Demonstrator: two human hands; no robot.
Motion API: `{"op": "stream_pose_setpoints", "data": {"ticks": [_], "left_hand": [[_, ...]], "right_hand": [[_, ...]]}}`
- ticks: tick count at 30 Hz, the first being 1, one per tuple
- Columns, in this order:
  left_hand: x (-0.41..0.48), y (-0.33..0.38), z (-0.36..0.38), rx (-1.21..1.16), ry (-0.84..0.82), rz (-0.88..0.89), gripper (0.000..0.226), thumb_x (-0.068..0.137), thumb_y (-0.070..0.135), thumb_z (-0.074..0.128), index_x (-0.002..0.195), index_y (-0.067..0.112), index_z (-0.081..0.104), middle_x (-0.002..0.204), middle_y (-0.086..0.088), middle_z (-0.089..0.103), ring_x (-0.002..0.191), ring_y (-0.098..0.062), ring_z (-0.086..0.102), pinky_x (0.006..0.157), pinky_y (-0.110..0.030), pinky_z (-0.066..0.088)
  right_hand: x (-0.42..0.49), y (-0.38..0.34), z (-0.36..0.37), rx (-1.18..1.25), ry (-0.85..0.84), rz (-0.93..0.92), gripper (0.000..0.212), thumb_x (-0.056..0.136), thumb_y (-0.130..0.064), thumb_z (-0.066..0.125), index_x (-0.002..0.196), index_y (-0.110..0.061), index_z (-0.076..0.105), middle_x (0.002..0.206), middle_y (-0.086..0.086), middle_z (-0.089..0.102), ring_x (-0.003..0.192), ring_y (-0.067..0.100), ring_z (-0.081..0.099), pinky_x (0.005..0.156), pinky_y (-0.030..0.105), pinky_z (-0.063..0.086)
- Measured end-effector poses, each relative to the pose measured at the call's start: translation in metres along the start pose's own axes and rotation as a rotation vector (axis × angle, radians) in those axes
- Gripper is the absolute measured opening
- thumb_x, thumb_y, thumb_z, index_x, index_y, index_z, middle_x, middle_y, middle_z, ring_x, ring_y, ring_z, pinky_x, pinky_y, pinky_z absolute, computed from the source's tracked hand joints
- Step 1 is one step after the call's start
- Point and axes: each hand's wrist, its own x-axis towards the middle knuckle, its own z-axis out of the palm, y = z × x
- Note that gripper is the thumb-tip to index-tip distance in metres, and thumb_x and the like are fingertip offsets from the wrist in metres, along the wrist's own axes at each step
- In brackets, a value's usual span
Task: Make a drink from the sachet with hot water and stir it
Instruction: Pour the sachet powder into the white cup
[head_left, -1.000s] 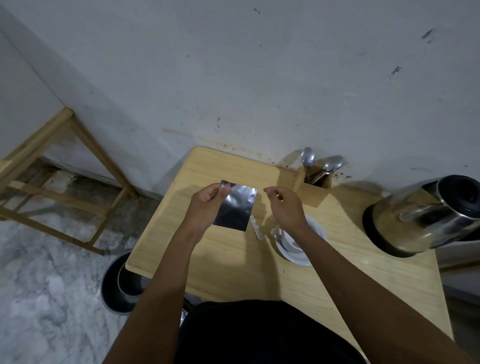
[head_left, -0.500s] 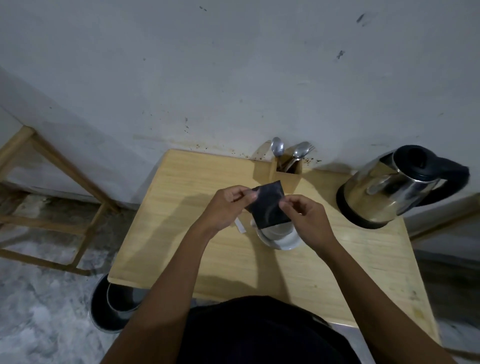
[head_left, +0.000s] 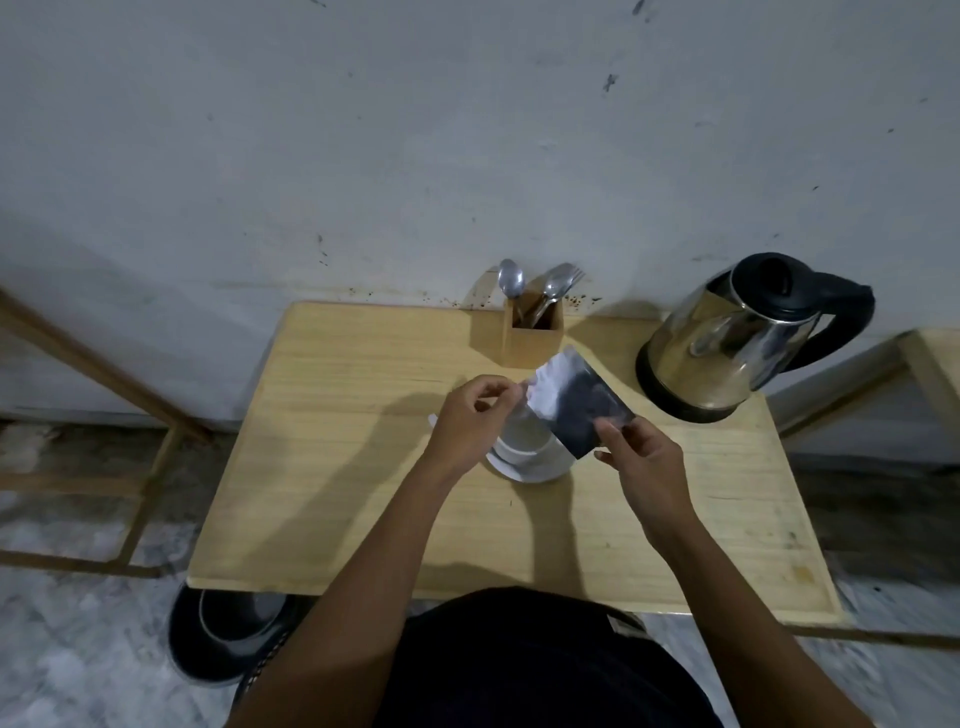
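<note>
- Above the white ceramic cup (head_left: 524, 441) on the wooden counter (head_left: 337, 467), the dark foil sachet (head_left: 582, 402) slants, long axis upper-left to lower-right.
- Left hand (head_left: 470, 421) grip pinches its upper-left corner; right hand (head_left: 641, 457) grip pinches its lower-right corner.
- No readable print.

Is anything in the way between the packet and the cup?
Nothing visible. Both hands, left and right, hold the packet tilted just above the white cup on its saucer. The cup's mouth is mostly hidden behind them.
</note>
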Motion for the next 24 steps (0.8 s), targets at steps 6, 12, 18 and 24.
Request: {"op": "stream_pose_setpoints", "data": {"ticks": [6, 12, 18, 24], "left_hand": [[0.000, -0.050, -0.011, 0.388, -0.072, 0.013, 0.040, 0.088, 0.032, 0.062, 0.126, 0.020, 0.057, 0.117, 0.006, 0.060, 0.100, -0.016, 0.059, 0.083, -0.026, 0.044], [0.005, -0.057, -0.007, 0.395, -0.059, 0.087, 0.025, 0.086, 0.010, 0.062, 0.110, 0.014, 0.068, 0.095, -0.004, 0.063, 0.083, -0.017, 0.054, 0.073, -0.017, 0.039], [0.014, -0.058, -0.008, 0.396, -0.014, 0.091, 0.020, 0.086, 0.003, 0.060, 0.101, 0.009, 0.072, 0.078, 0.007, 0.055, 0.069, -0.002, 0.051, 0.070, 0.008, 0.027], [0.019, -0.062, -0.009, 0.392, -0.019, 0.089, 0.019, 0.086, 0.005, 0.063, 0.103, 0.008, 0.072, 0.077, 0.009, 0.055, 0.066, -0.003, 0.051, 0.070, 0.010, 0.026]], "right_hand": [[0.004, 0.002, -0.016, -0.266, 0.030, -0.150, 0.011, 0.095, -0.016, 0.060, 0.090, -0.016, 0.070, 0.082, -0.006, 0.072, 0.074, -0.005, 0.064, 0.063, 0.006, 0.045], [0.013, -0.002, -0.010, -0.370, 0.017, -0.163, 0.015, 0.090, -0.021, 0.068, 0.101, -0.030, 0.062, 0.081, -0.008, 0.070, 0.074, 0.003, 0.065, 0.061, 0.014, 0.049], [0.024, -0.010, -0.009, -0.526, 0.009, -0.188, 0.017, 0.085, -0.030, 0.074, 0.091, -0.033, 0.058, 0.079, -0.016, 0.069, 0.071, 0.006, 0.064, 0.066, 0.027, 0.051], [0.032, -0.017, -0.005, -0.634, -0.013, -0.291, 0.009, 0.086, -0.034, 0.070, 0.095, -0.035, 0.068, 0.076, -0.011, 0.070, 0.074, 0.003, 0.063, 0.063, 0.025, 0.048]]}}
